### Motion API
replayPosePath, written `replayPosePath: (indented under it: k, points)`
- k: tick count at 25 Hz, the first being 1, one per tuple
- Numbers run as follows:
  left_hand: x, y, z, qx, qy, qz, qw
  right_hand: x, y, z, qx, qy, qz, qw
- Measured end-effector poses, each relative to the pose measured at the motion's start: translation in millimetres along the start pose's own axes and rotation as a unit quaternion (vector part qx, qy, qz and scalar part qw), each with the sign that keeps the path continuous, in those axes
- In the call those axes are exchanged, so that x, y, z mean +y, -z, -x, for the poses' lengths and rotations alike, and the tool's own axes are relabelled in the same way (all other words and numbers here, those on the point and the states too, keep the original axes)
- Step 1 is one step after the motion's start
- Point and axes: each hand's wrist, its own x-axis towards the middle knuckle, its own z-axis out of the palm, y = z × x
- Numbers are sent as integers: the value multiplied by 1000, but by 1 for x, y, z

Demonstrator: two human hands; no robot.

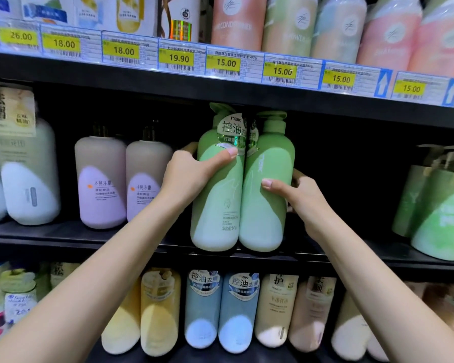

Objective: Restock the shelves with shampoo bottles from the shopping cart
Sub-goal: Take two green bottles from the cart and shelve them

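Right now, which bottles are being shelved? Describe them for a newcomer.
Find the dark middle shelf. At its centre stands a twin pack of tall green pump bottles, gripped by the left hand and right hand. Its neighbours, the beige-and-lilac bottles, stand untouched.

- Dark middle shelf board (131,235): two green pump bottles (240,184) at centre, two taupe-and-lilac bottles (123,182) at 9 o'clock, green twin-pack (435,205) at 3 o'clock.

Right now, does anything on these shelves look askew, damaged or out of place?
Mostly tidy. The left hand and right hand grip a green twin pack at the middle shelf's front edge, leaning slightly and not yet pushed back. No spills or damage show.
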Motion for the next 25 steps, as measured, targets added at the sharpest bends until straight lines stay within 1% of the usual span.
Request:
replayPosePath:
  k: [2,5,10,12,14,16,18,20,23,25]
  points:
    - [-7,-3,-4,11,-27,-17,999,7,0,-6,8,10,-6,1000]
    - [-17,-5,-7,2,-68,-29,997,14,1,-8,6,22,7,1000]
    - [-19,-1,0,-31,-49,9,998,16,0,0,6,16,25,1000]
    - [-24,-3,10,-27,-51,-3,998,18,-7,9,37,14,61,997]
    - [-34,-9,25,2,-47,-90,995,21,-19,20,94,22,140,986]
    - [-45,-16,37,46,-41,-176,983,26,-30,24,149,37,202,967]
    - [-55,-18,39,66,-44,-166,983,33,-33,23,177,57,209,960]
    - [-61,-16,37,75,-49,-132,987,40,-28,19,158,66,169,971]
    - [-63,-12,39,71,-44,-79,993,46,-18,16,82,35,81,993]
    - [-63,-11,42,63,-44,-56,996,48,-13,12,52,17,60,997]
